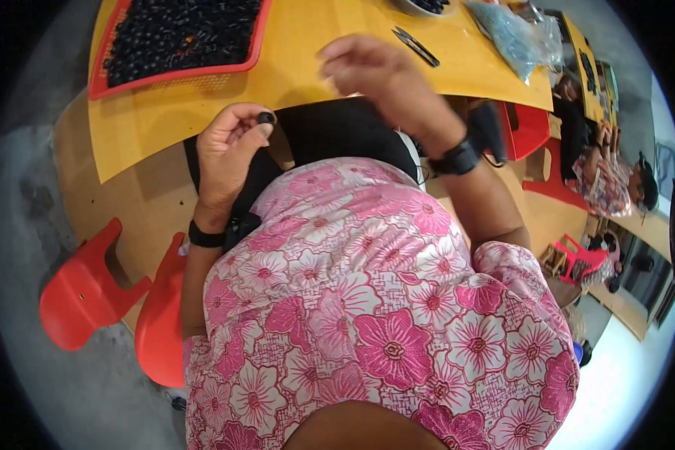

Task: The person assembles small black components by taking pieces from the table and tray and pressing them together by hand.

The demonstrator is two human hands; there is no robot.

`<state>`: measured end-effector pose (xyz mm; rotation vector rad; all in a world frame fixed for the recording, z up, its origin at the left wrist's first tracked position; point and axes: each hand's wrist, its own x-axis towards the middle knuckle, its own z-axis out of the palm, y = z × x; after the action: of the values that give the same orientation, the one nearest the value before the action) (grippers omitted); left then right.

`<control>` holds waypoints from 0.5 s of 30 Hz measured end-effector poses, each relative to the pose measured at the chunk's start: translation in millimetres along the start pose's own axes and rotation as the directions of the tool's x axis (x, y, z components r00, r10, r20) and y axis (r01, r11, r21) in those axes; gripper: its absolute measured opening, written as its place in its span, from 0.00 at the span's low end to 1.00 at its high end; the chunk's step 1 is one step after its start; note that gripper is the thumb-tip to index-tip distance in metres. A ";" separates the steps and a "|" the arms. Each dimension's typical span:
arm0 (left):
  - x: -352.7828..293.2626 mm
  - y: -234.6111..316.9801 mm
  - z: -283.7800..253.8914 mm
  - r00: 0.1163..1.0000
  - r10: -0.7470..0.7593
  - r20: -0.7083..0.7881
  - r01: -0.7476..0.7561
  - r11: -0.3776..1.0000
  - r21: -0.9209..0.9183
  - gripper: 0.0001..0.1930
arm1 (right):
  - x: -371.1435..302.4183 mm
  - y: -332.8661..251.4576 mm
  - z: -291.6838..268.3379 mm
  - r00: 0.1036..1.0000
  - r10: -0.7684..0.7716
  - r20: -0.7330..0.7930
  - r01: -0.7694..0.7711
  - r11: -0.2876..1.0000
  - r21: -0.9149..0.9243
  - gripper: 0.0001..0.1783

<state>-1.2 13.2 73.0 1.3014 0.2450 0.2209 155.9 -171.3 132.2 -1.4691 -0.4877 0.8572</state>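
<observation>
At the front edge of the yellow table, my left hand pinches a small round black piece between thumb and fingertips. The piece looks like a short plastic or rubber cap; its exact kind is too small to tell. Above the table, to the right, my right hand is raised and smeared by motion, so its grip does not show. Beside it on the tabletop lies a pair of dark thread snips. A red plastic basket full of many small black pieces stands at the far left, beyond my left hand.
The yellow table spans the top. A bowl of black pieces and a clear bag with bluish contents sit at the far right. Red plastic stools stand at left. Other people sit at the right.
</observation>
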 end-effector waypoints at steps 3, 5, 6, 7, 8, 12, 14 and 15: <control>3.8 3.7 -18.9 0.999 -0.019 0.034 0.018 0.999 0.039 0.09 | -12.6 -29.9 -52.3 0.969 -0.057 -0.239 0.028 0.992 -0.123 0.09; 9.0 1.3 -30.2 0.999 -0.029 0.045 0.026 0.997 0.076 0.09 | -20.6 -39.5 -84.5 0.929 -0.052 -0.365 0.009 0.993 -0.117 0.09; 11.7 -0.6 -33.1 0.997 -0.024 0.073 0.019 0.998 0.066 0.09 | -26.9 -45.8 -102.1 0.922 -0.053 -0.384 0.010 0.994 -0.113 0.10; 11.1 -1.3 -36.5 0.995 -0.020 0.093 0.014 0.998 0.064 0.09 | -30.8 -49.5 -117.2 0.917 -0.052 -0.395 0.012 0.995 -0.101 0.10; 11.4 -1.5 -38.2 0.994 -0.027 0.102 0.020 0.998 0.064 0.09 | -34.7 -55.8 -128.4 0.913 -0.064 -0.403 0.013 0.992 -0.129 0.10; 14.5 -4.8 -41.4 0.983 -0.101 0.154 0.094 0.994 0.049 0.09 | -58.3 -94.4 -170.7 0.924 -0.040 -0.379 -0.026 0.986 -0.166 0.10; 17.6 -6.3 -44.7 0.975 -0.141 0.174 0.129 0.989 0.076 0.09 | -59.8 -114.4 -188.5 0.939 -0.004 -0.345 -0.091 0.961 -0.260 0.12; 15.5 -6.8 -45.0 0.974 -0.144 0.174 0.133 0.988 0.079 0.09 | -56.4 -125.2 -175.5 0.938 -0.001 -0.346 -0.093 0.962 -0.256 0.12</control>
<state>0.2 57.5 54.5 1.3554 0.1896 -0.0241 277.5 -315.0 251.4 -1.8449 -0.3141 0.5649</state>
